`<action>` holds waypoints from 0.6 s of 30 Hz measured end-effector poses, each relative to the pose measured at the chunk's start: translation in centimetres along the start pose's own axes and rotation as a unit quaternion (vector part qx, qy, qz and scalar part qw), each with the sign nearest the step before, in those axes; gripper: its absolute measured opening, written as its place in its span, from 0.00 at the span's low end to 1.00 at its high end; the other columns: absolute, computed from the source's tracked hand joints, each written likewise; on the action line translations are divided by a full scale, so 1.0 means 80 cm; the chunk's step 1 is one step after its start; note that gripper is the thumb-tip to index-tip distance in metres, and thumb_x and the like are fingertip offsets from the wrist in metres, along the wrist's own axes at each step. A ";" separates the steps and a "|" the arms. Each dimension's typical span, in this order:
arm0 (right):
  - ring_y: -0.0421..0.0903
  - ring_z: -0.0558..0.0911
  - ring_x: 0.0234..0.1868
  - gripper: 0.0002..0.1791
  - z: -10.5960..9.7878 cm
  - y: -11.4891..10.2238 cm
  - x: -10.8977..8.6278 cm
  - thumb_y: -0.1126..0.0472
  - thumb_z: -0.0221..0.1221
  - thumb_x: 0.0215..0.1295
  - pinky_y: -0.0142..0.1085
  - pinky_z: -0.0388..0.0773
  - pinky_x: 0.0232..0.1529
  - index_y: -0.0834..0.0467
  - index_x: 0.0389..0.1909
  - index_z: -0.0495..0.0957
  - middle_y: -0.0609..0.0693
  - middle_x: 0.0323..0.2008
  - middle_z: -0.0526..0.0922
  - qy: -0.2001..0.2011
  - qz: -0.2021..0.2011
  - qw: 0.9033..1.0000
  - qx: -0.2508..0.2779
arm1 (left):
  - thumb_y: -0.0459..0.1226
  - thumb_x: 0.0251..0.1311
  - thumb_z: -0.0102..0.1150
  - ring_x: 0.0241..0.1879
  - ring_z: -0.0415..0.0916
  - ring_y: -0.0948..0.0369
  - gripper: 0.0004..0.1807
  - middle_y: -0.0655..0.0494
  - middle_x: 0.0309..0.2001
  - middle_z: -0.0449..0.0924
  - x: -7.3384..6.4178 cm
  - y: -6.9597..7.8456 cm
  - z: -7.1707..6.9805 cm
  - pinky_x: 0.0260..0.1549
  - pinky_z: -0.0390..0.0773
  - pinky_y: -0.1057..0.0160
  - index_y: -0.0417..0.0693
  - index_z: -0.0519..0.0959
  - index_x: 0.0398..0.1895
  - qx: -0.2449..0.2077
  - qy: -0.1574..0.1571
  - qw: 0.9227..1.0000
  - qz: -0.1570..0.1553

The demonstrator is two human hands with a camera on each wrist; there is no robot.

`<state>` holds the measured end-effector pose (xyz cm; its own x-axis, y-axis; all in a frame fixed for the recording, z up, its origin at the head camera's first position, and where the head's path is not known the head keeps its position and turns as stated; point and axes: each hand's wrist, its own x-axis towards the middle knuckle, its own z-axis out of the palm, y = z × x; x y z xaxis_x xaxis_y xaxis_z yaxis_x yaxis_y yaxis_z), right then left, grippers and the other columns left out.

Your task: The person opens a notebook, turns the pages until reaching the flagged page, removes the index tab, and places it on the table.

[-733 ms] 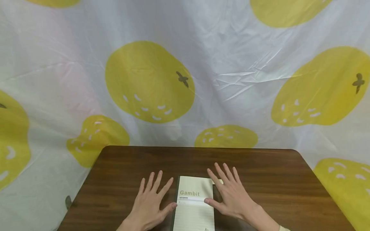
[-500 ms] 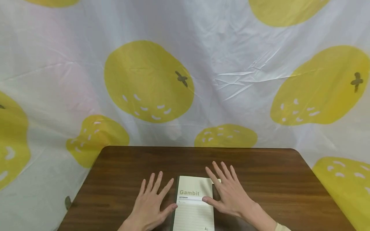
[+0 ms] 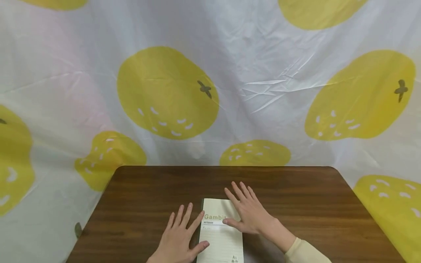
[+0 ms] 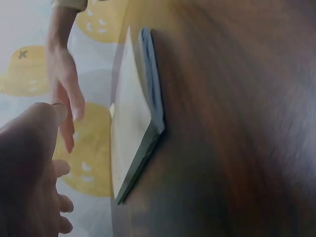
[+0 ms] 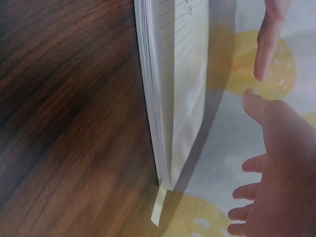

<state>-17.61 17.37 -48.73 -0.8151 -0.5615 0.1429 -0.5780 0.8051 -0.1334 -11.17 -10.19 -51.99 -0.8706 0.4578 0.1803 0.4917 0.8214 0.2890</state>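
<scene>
A cream notebook [image 3: 219, 243] with "Gambit" lettered on its cover lies on the table, its top end pointing away from me. Its dark spine [image 4: 140, 155] runs along the left side, and a pale ribbon bookmark [image 5: 158, 206] sticks out at the far end. My left hand [image 3: 179, 237] is at the notebook's left edge, fingers spread and straight, thumb overlapping the cover. Over the upper right part is my right hand [image 3: 248, 213], fingers also spread, its thumb across the end of the lettering. Both wrist views show the hands apart from the notebook, holding nothing.
The dark wood-grain table [image 3: 296, 190] has rounded far corners. Behind it hangs a white cloth [image 3: 184, 22] printed with large yellow fruit, reaching across the whole back and both sides.
Both hands have moved inward over the notebook: the left to the right and slightly nearer me, the right to the left and slightly farther away. The notebook stays on the table.
</scene>
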 end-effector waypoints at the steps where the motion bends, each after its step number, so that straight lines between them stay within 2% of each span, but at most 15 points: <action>1: 0.71 0.52 0.78 0.50 0.002 0.000 0.003 0.31 0.57 0.66 0.67 0.54 0.73 0.59 0.79 0.56 0.67 0.79 0.52 -0.008 0.000 1.000 0.003 | 0.62 0.66 0.54 0.75 0.53 0.30 0.41 0.34 0.78 0.53 0.000 0.002 0.003 0.64 0.61 0.26 0.57 0.62 0.78 -0.001 -0.003 1.000 0.002; 3: 0.71 0.52 0.78 0.51 0.007 0.001 0.008 0.31 0.56 0.67 0.67 0.54 0.73 0.59 0.79 0.56 0.67 0.79 0.53 -0.023 0.001 1.000 0.007 | 0.63 0.66 0.54 0.75 0.54 0.31 0.41 0.35 0.78 0.54 -0.001 0.005 0.007 0.64 0.62 0.27 0.57 0.62 0.78 -0.006 -0.011 1.000 0.002; 6: 0.72 0.54 0.77 0.50 0.013 0.002 0.013 0.31 0.56 0.67 0.67 0.56 0.72 0.61 0.78 0.57 0.68 0.77 0.55 -0.040 0.003 0.999 0.017 | 0.67 0.65 0.51 0.75 0.54 0.33 0.43 0.37 0.78 0.55 -0.003 0.010 0.015 0.66 0.64 0.30 0.60 0.61 0.78 0.002 -0.039 0.999 0.004; 11: 0.73 0.64 0.72 0.49 0.024 0.005 0.017 0.33 0.58 0.67 0.67 0.64 0.67 0.63 0.76 0.60 0.70 0.72 0.65 -0.050 0.008 0.998 0.041 | 0.74 0.62 0.41 0.76 0.58 0.39 0.48 0.42 0.79 0.55 -0.009 0.017 0.031 0.66 0.67 0.36 0.63 0.57 0.80 0.037 -0.081 0.996 0.018; 15: 0.70 0.71 0.67 0.47 0.031 0.007 0.017 0.35 0.60 0.66 0.66 0.69 0.63 0.65 0.74 0.63 0.69 0.67 0.72 -0.047 0.014 0.997 0.056 | 0.79 0.56 0.41 0.74 0.61 0.39 0.54 0.42 0.79 0.56 -0.014 0.017 0.046 0.64 0.70 0.36 0.62 0.54 0.81 0.050 -0.091 0.994 0.034; 18: 0.67 0.73 0.66 0.45 0.034 0.007 0.016 0.37 0.60 0.67 0.64 0.68 0.65 0.66 0.73 0.64 0.68 0.65 0.75 -0.051 0.017 0.997 0.061 | 0.80 0.53 0.42 0.74 0.62 0.38 0.58 0.39 0.79 0.55 -0.017 0.016 0.056 0.62 0.71 0.35 0.60 0.52 0.81 0.046 -0.090 0.994 0.047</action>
<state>-19.06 16.57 -51.32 -0.8305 -0.5559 0.0359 -0.5453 0.7982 -0.2562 -9.45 -8.27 -56.07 -0.8139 0.5802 0.0292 0.5744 0.7962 0.1899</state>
